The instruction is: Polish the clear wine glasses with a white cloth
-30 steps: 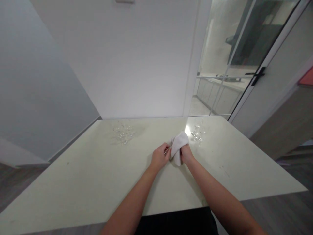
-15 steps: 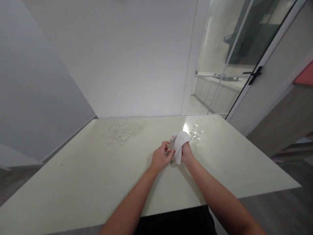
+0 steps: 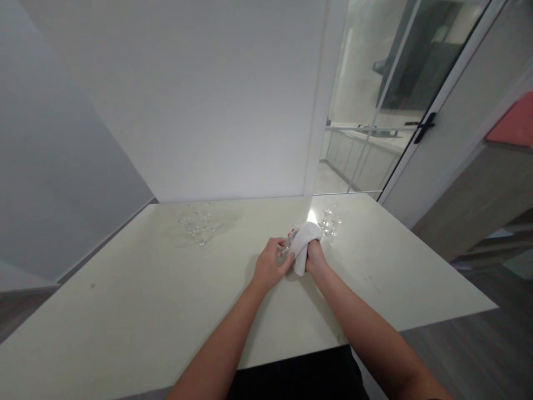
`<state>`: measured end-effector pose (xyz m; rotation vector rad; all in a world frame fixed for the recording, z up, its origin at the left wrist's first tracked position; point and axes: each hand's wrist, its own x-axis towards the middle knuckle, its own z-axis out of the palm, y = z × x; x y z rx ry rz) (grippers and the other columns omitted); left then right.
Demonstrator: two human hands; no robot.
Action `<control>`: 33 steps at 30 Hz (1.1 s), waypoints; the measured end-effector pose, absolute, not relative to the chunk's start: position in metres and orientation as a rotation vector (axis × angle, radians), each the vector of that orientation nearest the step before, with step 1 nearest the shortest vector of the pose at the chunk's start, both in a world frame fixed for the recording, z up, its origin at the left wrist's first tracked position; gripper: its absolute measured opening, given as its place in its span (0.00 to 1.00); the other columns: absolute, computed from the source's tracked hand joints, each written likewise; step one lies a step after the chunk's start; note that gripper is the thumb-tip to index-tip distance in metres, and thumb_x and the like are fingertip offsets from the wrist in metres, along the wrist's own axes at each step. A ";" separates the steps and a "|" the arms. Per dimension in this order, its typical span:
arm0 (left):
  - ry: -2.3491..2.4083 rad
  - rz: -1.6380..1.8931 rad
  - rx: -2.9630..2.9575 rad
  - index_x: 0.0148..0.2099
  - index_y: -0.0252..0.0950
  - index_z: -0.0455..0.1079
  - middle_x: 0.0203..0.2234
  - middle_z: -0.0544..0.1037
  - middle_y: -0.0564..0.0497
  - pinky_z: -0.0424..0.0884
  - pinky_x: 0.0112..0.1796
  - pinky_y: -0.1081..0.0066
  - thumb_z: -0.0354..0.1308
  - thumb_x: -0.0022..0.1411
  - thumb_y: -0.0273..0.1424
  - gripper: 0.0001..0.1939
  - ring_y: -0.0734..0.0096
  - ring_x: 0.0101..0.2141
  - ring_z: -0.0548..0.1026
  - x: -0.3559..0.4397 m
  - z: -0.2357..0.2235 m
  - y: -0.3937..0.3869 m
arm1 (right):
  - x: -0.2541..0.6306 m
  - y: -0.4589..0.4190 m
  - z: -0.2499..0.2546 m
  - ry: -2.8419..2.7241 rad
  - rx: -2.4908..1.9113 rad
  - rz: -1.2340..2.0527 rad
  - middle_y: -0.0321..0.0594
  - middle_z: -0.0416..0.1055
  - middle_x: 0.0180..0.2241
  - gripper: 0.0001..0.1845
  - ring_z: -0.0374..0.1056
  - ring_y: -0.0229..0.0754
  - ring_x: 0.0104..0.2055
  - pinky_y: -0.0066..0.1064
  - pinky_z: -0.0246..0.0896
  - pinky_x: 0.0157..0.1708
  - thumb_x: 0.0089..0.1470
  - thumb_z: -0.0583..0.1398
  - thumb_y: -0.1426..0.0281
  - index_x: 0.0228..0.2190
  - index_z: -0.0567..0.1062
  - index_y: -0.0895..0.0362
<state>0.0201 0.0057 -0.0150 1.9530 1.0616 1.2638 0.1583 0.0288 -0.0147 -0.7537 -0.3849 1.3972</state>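
Observation:
My left hand (image 3: pixel 268 265) is closed round a clear drinking glass (image 3: pixel 283 251), held tilted above the table. My right hand (image 3: pixel 315 256) grips a white cloth (image 3: pixel 306 236), which is draped over the fingers and pressed against the glass. The cloth hides most of the right fingers and part of the glass, so its full shape cannot be made out. Just beyond the right hand, a group of clear glasses (image 3: pixel 330 223) stands on the table.
The pale table (image 3: pixel 166 316) spans the view. Several more clear glasses (image 3: pixel 196 226) stand at its far left. A white wall (image 3: pixel 233 111) meets its back edge. Right of it are a glazed door (image 3: pixel 375 83) with a black handle (image 3: pixel 425 128) and a red object (image 3: pixel 512 122).
The whole view has shifted slightly, so things sit a little further left. Both hands still hold the glass and cloth, with only a small turn of the glass and cloth.

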 end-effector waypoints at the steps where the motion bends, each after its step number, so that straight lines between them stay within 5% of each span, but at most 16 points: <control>1: 1.034 1.246 2.059 0.47 0.40 0.66 0.43 0.73 0.48 0.70 0.39 0.69 0.59 0.57 0.36 0.16 0.69 0.38 0.73 0.021 -0.015 0.004 | 0.160 0.029 -0.015 -0.374 -0.761 1.418 0.39 0.77 0.24 0.10 0.74 0.44 0.32 0.33 0.71 0.34 0.50 0.55 0.67 0.31 0.75 0.57; 5: 1.012 1.250 1.848 0.47 0.39 0.66 0.40 0.73 0.50 0.68 0.31 0.73 0.56 0.58 0.34 0.14 0.76 0.29 0.71 0.026 -0.017 0.006 | 0.160 0.027 -0.014 -0.358 -0.741 1.513 0.41 0.77 0.25 0.10 0.75 0.45 0.33 0.35 0.72 0.35 0.49 0.55 0.67 0.30 0.75 0.57; 8: 1.024 1.185 1.264 0.46 0.38 0.63 0.30 0.71 0.55 0.55 0.17 0.78 0.55 0.57 0.39 0.16 0.83 0.16 0.61 0.024 -0.017 0.015 | 0.154 0.022 -0.010 -0.425 -0.706 1.556 0.42 0.78 0.27 0.12 0.75 0.45 0.32 0.36 0.72 0.35 0.49 0.58 0.64 0.32 0.76 0.58; 11: 0.944 1.081 0.947 0.42 0.37 0.63 0.27 0.69 0.57 0.46 0.15 0.79 0.55 0.55 0.42 0.16 0.84 0.14 0.57 0.019 -0.018 0.022 | 0.149 0.018 -0.007 -0.538 -0.688 1.501 0.42 0.78 0.29 0.14 0.74 0.44 0.30 0.35 0.72 0.33 0.47 0.60 0.62 0.33 0.77 0.58; 15: 1.079 1.240 1.103 0.41 0.38 0.63 0.27 0.69 0.56 0.56 0.19 0.78 0.57 0.56 0.43 0.16 0.80 0.18 0.64 0.019 -0.020 0.022 | 0.146 0.019 -0.008 -0.549 -0.724 1.347 0.39 0.78 0.27 0.13 0.74 0.43 0.29 0.33 0.72 0.32 0.43 0.62 0.65 0.32 0.76 0.58; 21: 1.010 1.322 1.944 0.41 0.38 0.69 0.35 0.73 0.50 0.66 0.37 0.72 0.58 0.56 0.34 0.10 0.73 0.33 0.70 0.026 -0.022 0.013 | 0.155 0.028 -0.018 -0.410 -0.785 1.255 0.39 0.77 0.24 0.10 0.74 0.43 0.29 0.33 0.72 0.31 0.46 0.58 0.65 0.29 0.74 0.57; 24: 1.027 1.282 1.763 0.34 0.37 0.67 0.27 0.70 0.53 0.65 0.30 0.74 0.57 0.57 0.37 0.08 0.74 0.28 0.68 0.027 -0.023 0.016 | 0.157 0.026 -0.017 -0.424 -0.805 1.231 0.39 0.77 0.24 0.09 0.74 0.43 0.29 0.32 0.71 0.29 0.43 0.60 0.66 0.28 0.75 0.57; 29: 0.967 0.900 1.079 0.27 0.38 0.57 0.16 0.59 0.59 0.45 0.16 0.76 0.52 0.56 0.44 0.16 0.81 0.14 0.53 0.020 -0.024 0.026 | 0.150 0.012 -0.003 -0.660 -0.775 1.229 0.40 0.79 0.29 0.14 0.74 0.42 0.29 0.30 0.71 0.29 0.41 0.66 0.63 0.32 0.77 0.57; 33: 1.064 1.093 1.274 0.30 0.38 0.60 0.19 0.63 0.58 0.54 0.19 0.77 0.55 0.56 0.45 0.16 0.78 0.17 0.61 0.016 -0.019 0.022 | 0.147 0.011 0.000 -0.618 -0.750 1.247 0.40 0.79 0.30 0.14 0.74 0.42 0.30 0.31 0.71 0.30 0.43 0.65 0.63 0.33 0.77 0.56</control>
